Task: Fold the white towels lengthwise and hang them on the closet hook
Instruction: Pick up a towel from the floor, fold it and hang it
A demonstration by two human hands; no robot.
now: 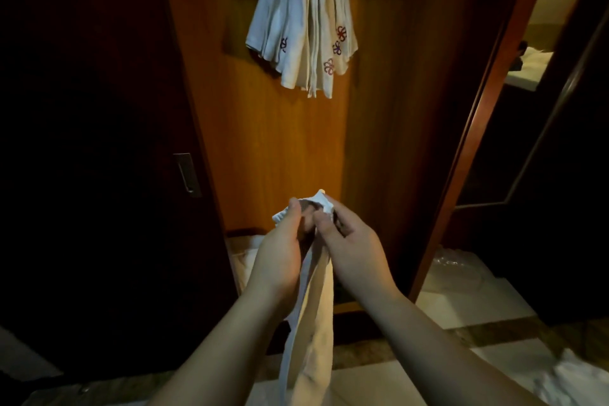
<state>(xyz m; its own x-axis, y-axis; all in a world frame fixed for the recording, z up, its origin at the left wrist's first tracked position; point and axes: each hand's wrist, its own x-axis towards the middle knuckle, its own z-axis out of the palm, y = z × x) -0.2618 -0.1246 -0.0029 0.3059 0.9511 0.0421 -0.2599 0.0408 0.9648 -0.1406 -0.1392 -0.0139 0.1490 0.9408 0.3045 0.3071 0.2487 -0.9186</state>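
A white towel (311, 316) is pinched at its top edge by both the left hand (280, 250) and right hand (349, 247), lower centre of the frame, with the rest dangling limp. It looks soft and light, so it's probably best gripped near the corners. A bunch of hung towels (303, 23) is seen top centre.

Open gap between raised hands and bundle of white embroidered towels hanging up top (301, 26), just bare orange-brown wooden closet panel (273, 148) behind, so straight reach upward looks free. Hook itself buried under that bundle, can't make it out. Left side blocked by dark closet door with recessed metal handle (187, 175). Right side hemmed in by reddish wooden door frame (468, 148). Long white towel (311, 316) dangling between forearms fills low middle.
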